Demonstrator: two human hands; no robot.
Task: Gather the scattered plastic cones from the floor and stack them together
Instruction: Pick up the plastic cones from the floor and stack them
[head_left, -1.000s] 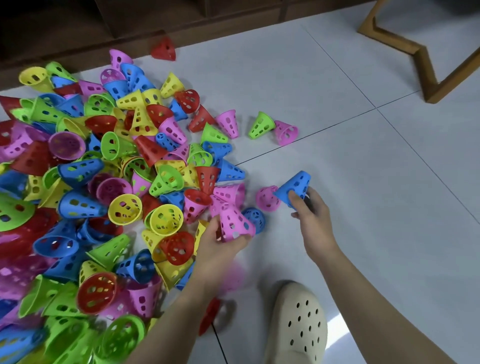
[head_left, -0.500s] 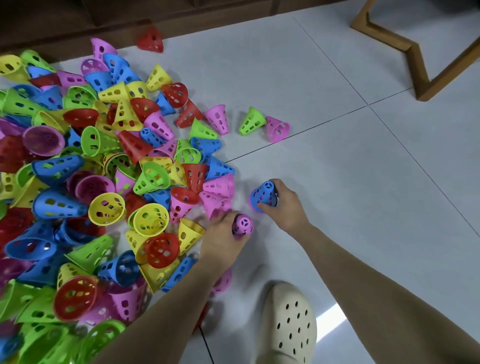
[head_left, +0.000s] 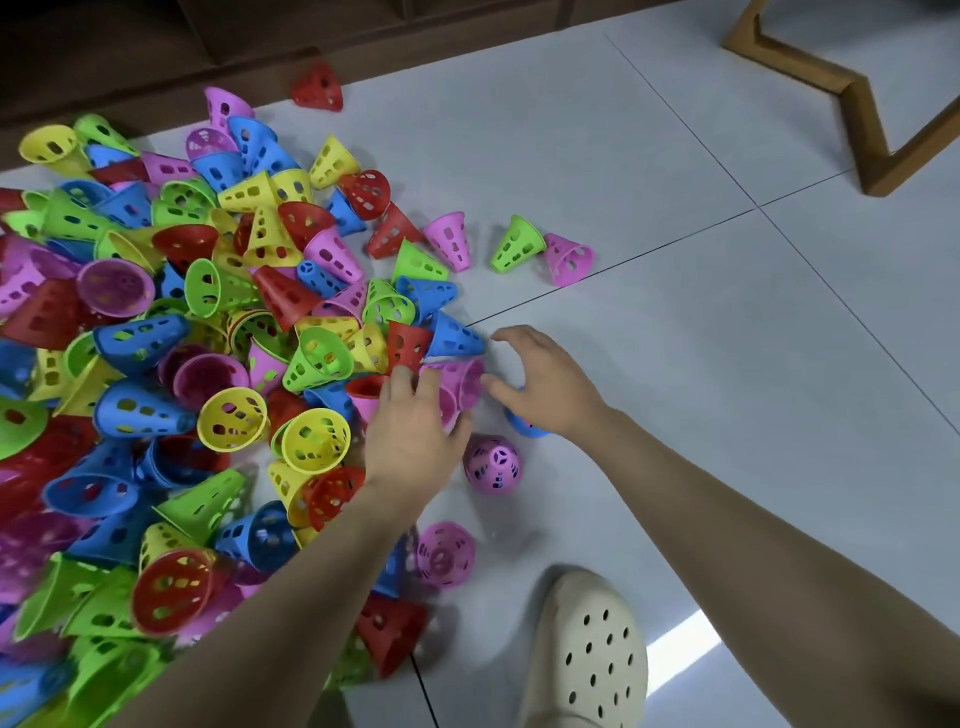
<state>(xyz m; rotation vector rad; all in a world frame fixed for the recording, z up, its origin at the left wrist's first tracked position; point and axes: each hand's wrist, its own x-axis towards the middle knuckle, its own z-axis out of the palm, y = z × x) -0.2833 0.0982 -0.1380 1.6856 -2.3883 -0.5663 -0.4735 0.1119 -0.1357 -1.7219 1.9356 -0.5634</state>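
- Two bare arms reach out past a cream clog (head_left: 582, 654) on the pale tiled floor (head_left: 727, 364).
- Nearest the clog lie two pink cones: one on its side (head_left: 445, 554), one standing tip-up (head_left: 493, 464) just beside the left hand.
- Left hand (head_left: 413, 423) lies over pink cones (head_left: 460, 382) at the pile's edge; whether its hidden fingers grip one I cannot tell.
- Right hand (head_left: 545, 387) hovers with fingers spread and holds nothing; a blue cone (head_left: 524, 426) peeks from under it.
- Beyond, the heap of cones (head_left: 208, 338) spreads leftward; a green (head_left: 517, 244) and pink (head_left: 569, 257) pair and a lone red one (head_left: 318, 88) lie apart.
- These look light, thin, perforated and springy: best pinched by the wide rim or narrow tip, since they likely roll and skid on tile.
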